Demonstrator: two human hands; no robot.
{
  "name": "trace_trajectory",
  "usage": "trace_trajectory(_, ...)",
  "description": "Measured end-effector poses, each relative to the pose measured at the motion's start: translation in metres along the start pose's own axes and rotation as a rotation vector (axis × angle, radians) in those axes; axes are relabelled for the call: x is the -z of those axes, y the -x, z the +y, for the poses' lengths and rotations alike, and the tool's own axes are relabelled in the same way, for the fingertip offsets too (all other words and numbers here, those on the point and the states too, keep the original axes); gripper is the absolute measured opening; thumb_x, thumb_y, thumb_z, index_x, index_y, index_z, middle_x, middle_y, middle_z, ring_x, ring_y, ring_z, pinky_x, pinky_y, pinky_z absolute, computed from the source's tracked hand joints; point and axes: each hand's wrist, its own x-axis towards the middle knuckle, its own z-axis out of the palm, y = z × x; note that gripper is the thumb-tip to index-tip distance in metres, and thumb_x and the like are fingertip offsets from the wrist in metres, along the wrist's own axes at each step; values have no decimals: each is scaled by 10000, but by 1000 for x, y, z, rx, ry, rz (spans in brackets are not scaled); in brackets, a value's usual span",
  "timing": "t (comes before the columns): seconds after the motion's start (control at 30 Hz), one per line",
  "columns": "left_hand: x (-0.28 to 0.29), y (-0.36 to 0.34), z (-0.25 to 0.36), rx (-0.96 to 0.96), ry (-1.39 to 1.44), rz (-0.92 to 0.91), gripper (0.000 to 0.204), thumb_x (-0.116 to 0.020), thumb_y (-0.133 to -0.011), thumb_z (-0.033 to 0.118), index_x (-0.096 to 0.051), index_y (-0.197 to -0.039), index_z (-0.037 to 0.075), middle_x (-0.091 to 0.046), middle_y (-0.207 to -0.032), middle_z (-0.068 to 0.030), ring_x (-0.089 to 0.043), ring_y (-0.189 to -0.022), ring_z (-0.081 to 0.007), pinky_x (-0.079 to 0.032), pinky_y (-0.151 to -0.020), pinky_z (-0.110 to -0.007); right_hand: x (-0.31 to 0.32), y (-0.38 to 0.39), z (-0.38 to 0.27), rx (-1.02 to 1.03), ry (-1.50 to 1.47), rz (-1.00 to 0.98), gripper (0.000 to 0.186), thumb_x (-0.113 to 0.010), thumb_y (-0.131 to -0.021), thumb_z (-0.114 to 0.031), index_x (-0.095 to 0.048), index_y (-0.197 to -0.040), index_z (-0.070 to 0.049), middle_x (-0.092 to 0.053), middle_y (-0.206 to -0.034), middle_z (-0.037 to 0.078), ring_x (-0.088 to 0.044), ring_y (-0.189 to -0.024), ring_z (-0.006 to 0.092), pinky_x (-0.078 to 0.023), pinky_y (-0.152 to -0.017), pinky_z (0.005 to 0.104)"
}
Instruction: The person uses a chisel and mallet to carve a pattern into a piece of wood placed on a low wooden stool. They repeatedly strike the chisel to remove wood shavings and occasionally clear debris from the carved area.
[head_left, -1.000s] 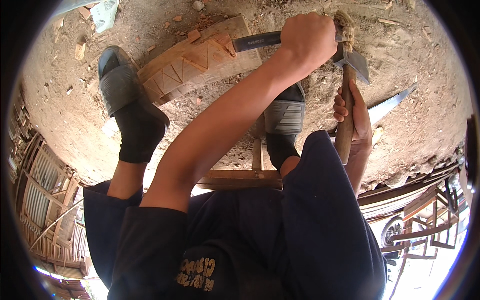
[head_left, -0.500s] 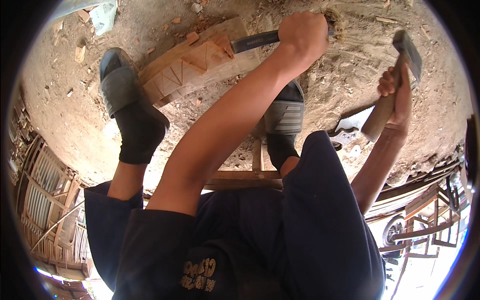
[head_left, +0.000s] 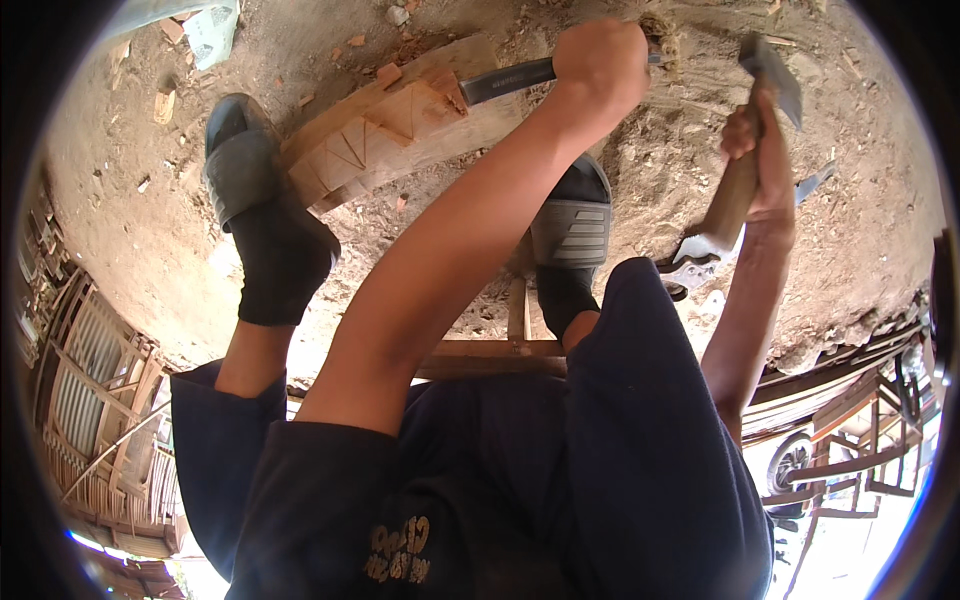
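My left hand [head_left: 602,68] is wrapped round a dark chisel [head_left: 512,80], held nearly level. The chisel's tip meets the right end of a notch in a wooden block [head_left: 345,145], which has triangular marks or cuts along its face. My right hand [head_left: 762,165] grips a hammer [head_left: 733,195] by its wooden handle, the metal head raised to the right of my left hand and apart from the chisel. The hammer is slightly blurred.
A handsaw [head_left: 690,262] lies on the dirt beneath my right forearm. My sandalled feet flank the block, the left sandal [head_left: 240,160] touching or close to its left end. Wood chips [head_left: 164,106] litter the ground. A wooden frame [head_left: 490,350] is below my legs.
The hammer and my right hand have moved left and a little up, toward my left hand. More of the handsaw shows. The chisel and block are nearly unmoved.
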Motion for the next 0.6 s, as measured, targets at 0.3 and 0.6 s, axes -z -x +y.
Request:
trace_trajectory(0.3, 5, 4, -13, -52, -60, 92, 100, -651, -776, 107, -704, -787, 23, -686, -792, -182, -685, -766, -327, -549, -658, -408, -8, 34, -2, -311, 90, 52, 307, -509, -984, -344, -492, -919, -44, -470, -595, -12, -411, -378, 28, -374, -312, 166)
trace_trajectory(0.6, 3, 3, -9, 26, -45, 4, 82, -682, -755, 123, -727, -753, 54, -688, -753, -163, -696, -710, -310, -558, -618, -396, -27, 34, 3, -193, 156, -70, 291, -500, -983, -359, -501, -879, -87, -476, -641, -41, -431, -482, 27, -373, -410, 168)
